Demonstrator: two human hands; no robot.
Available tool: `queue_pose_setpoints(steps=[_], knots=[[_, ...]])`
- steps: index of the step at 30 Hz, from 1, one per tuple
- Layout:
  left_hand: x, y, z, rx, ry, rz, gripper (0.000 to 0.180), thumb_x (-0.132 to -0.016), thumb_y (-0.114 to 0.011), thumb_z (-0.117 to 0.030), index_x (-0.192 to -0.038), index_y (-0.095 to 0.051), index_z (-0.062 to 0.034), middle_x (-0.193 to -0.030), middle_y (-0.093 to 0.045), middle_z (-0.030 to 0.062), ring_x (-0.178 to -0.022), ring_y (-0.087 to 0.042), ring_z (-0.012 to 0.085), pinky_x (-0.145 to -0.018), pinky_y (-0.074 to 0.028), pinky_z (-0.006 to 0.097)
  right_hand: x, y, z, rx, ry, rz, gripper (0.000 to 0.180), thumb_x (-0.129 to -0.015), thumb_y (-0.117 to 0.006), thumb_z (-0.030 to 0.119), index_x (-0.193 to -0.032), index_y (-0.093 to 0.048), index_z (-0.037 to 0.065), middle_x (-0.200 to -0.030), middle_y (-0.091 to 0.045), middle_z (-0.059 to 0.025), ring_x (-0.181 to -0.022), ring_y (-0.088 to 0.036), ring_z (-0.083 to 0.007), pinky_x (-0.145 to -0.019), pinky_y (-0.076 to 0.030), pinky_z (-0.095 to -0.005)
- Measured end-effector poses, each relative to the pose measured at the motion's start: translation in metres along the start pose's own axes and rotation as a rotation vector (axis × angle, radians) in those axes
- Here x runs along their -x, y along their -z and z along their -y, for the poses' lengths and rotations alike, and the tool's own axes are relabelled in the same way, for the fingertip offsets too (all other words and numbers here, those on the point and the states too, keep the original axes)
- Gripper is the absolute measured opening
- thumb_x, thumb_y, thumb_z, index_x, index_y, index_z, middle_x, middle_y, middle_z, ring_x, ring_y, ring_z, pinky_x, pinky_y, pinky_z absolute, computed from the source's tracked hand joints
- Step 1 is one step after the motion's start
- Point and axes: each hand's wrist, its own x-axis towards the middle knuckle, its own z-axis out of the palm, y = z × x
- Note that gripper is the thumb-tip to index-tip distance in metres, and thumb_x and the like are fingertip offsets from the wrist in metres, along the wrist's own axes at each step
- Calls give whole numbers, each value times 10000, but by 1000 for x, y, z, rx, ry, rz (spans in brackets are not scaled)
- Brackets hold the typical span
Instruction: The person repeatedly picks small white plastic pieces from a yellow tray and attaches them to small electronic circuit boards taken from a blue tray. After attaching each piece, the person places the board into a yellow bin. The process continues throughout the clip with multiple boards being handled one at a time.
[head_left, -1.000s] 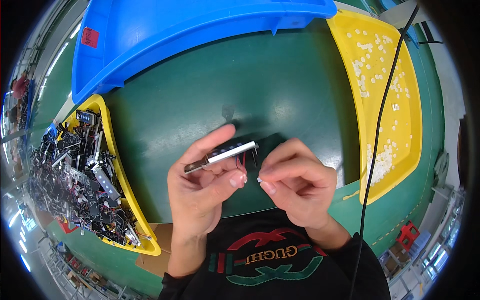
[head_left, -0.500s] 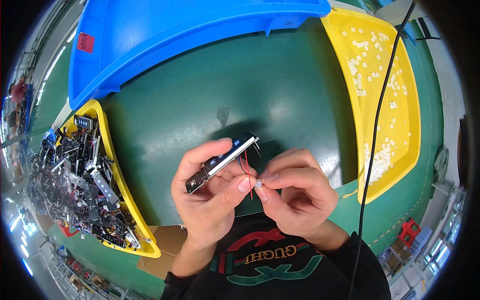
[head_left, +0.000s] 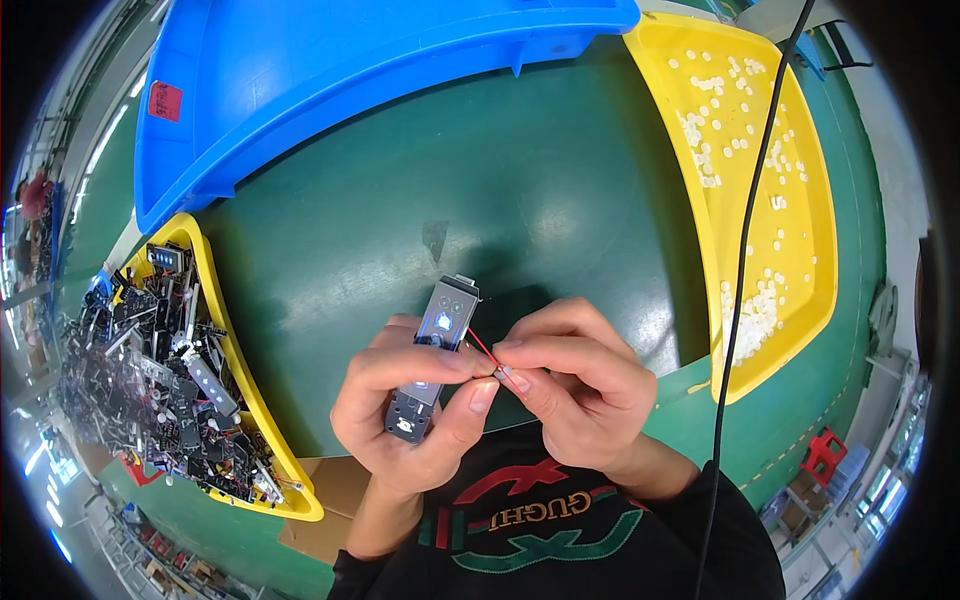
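Note:
My left hand (head_left: pixel 380 390) is closed round a slim black electronic module (head_left: pixel 450 305), which stands nearly upright with its dark glossy face showing a lit bluish-white icon. A thin red wire (head_left: pixel 481 344) runs from the module's right side to the fingertips. There my right hand (head_left: pixel 595 385) pinches the wire end and a small pale silvery piece (head_left: pixel 504 373); its exact kind is too small to tell. The left thumb and forefinger meet the right fingertips at this spot. Part of the module lies hidden behind the left fingers.
At left, a yellow bin (head_left: pixel 228 335) is heaped with black modules and wires (head_left: pixel 170 375). A yellow tray (head_left: pixel 810 230) at right holds many small white discs (head_left: pixel 755 322). Beyond the green table (head_left: pixel 560 140) stands a blue bin (head_left: pixel 300 85). A black cable (head_left: pixel 742 290) hangs across the right side.
The module has turned from a slant to nearly upright, its lit face now toward me. The left forefinger has come across it. Both hands still meet at the wire end.

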Motion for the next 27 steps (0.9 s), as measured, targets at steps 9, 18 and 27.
queue_pose_setpoints(steps=[9,18,27], knots=[[-8,11,-2,-215,-218,143,273,-658,-688,85,-888,-591,-26,-766,-652,100,-672,-601,189,-658,-452,281,2,1,3,-352,-222,72,170,-827,-617,-80,-990,-640,-39,-947,-600,-120,-820,-584,-141,-659,-466,-240],[1,15,3,-16,-41,136,319,-701,-671,74,-982,-546,-9,-807,-664,105,-756,-597,168,-694,-451,292,1,5,4,-595,-365,107,164,-835,-590,-104,-993,-608,-63,-949,-579,-119,-866,-583,-151,-713,-488,-252],[2,12,0,258,195,133,391,-649,-743,118,-954,-528,2,-839,-634,151,-790,-608,195,-714,-481,310,0,6,-7,-446,-167,88,201,-752,-676,-110,-931,-620,-38,-916,-603,-116,-823,-610,-165,-671,-495,-259]])
